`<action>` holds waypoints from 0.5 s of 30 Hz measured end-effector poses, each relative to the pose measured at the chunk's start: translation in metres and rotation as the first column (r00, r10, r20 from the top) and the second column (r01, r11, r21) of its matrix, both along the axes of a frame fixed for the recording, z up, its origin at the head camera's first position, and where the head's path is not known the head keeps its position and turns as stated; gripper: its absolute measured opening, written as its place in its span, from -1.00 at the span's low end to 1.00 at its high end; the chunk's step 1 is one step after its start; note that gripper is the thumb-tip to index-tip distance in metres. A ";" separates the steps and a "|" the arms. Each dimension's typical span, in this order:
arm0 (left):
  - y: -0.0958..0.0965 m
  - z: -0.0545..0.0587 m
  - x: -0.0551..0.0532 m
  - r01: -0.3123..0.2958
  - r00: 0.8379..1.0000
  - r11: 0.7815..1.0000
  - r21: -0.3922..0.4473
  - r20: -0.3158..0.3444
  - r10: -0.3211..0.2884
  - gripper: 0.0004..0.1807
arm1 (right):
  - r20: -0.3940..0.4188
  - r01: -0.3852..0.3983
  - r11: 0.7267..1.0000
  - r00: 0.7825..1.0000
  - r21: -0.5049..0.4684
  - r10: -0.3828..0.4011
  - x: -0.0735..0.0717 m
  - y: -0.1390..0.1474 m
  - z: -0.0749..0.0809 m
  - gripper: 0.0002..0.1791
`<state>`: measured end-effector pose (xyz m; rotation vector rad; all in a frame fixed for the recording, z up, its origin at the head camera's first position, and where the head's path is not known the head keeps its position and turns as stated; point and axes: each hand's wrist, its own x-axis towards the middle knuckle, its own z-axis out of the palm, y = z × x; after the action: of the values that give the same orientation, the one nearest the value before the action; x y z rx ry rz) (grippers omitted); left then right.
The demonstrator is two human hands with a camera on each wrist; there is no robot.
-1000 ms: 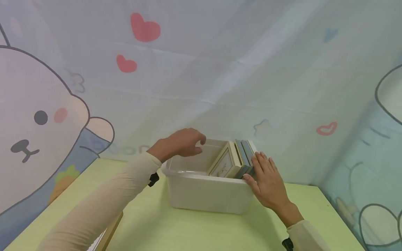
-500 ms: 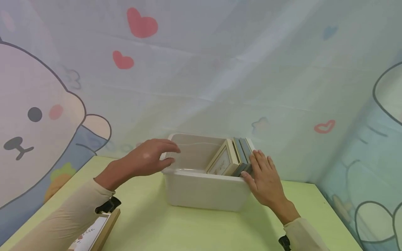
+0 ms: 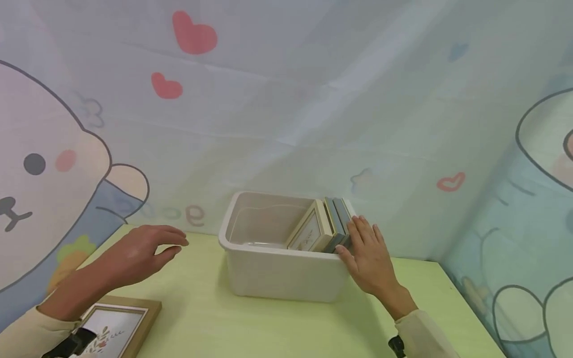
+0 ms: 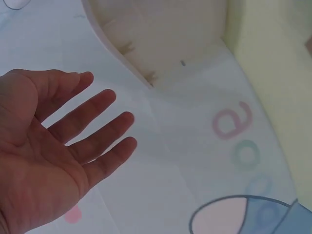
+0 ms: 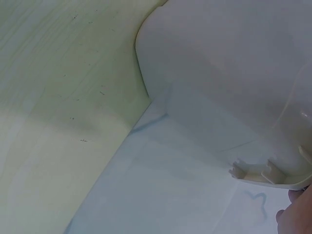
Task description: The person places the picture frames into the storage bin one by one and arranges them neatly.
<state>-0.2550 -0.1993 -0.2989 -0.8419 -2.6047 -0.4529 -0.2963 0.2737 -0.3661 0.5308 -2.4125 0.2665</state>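
Note:
A white plastic bin (image 3: 286, 276) stands on the table, seen from outside in both wrist views. Inside, at its right end, a cream picture frame (image 3: 312, 232) leans in front of blue-grey frames (image 3: 336, 216). My right hand (image 3: 370, 258) rests along the bin's right rim, fingers straight against the end of the frames and thumb at the front corner. Only a bit of the right hand (image 5: 298, 214) shows in the right wrist view. My left hand (image 4: 63, 141) holds nothing, fingers spread and slightly bent, in the air left of the bin.
A wooden picture frame (image 3: 149, 318) with a plant print lies flat at the table's front left, partly covered by the left forearm. Behind the pale green table (image 3: 215, 328) hangs a printed cloth (image 3: 277, 109) with hearts and cartoon animals.
My left hand has moved from over the bin to the left and down, toward the wooden frame, which shows more now. The right hand has stayed on the bin's rim.

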 end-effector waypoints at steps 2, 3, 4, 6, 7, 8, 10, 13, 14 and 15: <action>-0.009 -0.008 0.001 -0.024 0.999 1.000 -0.013 0.039 0.024 -0.80 | -0.004 -0.001 1.000 1.000 0.000 0.001 0.000 0.000 0.000 -0.26; -0.013 -0.012 0.001 -0.041 0.997 0.999 -0.023 0.057 0.043 -0.81 | -0.004 -0.002 1.000 1.000 0.000 0.002 0.000 0.001 0.000 -0.26; -0.018 -0.017 0.002 -0.060 0.996 0.998 -0.035 0.071 0.062 -0.82 | -0.003 -0.003 1.000 1.000 0.000 0.003 0.000 0.001 0.000 -0.26; -0.030 -0.028 0.003 -0.086 0.990 0.995 -0.050 0.110 0.091 -0.84 | -0.002 -0.007 1.000 1.000 0.000 0.007 0.000 0.001 0.000 -0.26; -0.036 -0.033 0.004 -0.104 0.985 0.993 -0.062 0.133 0.111 -0.85 | -0.001 -0.008 1.000 1.000 -0.001 0.008 -0.001 0.000 -0.001 -0.27; -0.043 -0.037 0.004 -0.123 0.978 0.990 -0.075 0.162 0.134 -0.86 | 0.001 -0.010 1.000 1.000 -0.005 0.010 -0.001 0.000 -0.001 -0.27; -0.055 -0.046 0.004 -0.149 0.961 0.984 -0.099 0.219 0.167 -0.85 | 0.002 -0.011 1.000 1.000 -0.010 0.011 -0.001 0.001 -0.002 -0.28; -0.070 -0.059 0.002 -0.186 0.932 0.971 -0.152 0.286 0.223 -0.80 | 0.004 -0.008 1.000 1.000 -0.016 0.008 -0.002 0.003 -0.002 -0.29; -0.074 -0.063 0.001 -0.195 0.922 0.966 -0.171 0.303 0.240 -0.78 | 0.004 -0.007 1.000 1.000 -0.016 0.007 -0.003 0.003 -0.002 -0.29; -0.078 -0.067 0.001 -0.205 0.914 0.960 -0.190 0.314 0.257 -0.76 | 0.002 -0.006 1.000 1.000 -0.018 0.006 -0.003 0.004 -0.002 -0.29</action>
<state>-0.2540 -0.2774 -0.3660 -0.5226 -3.0425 -0.3571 -0.2994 0.2774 -0.3684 0.5300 -2.4092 0.2907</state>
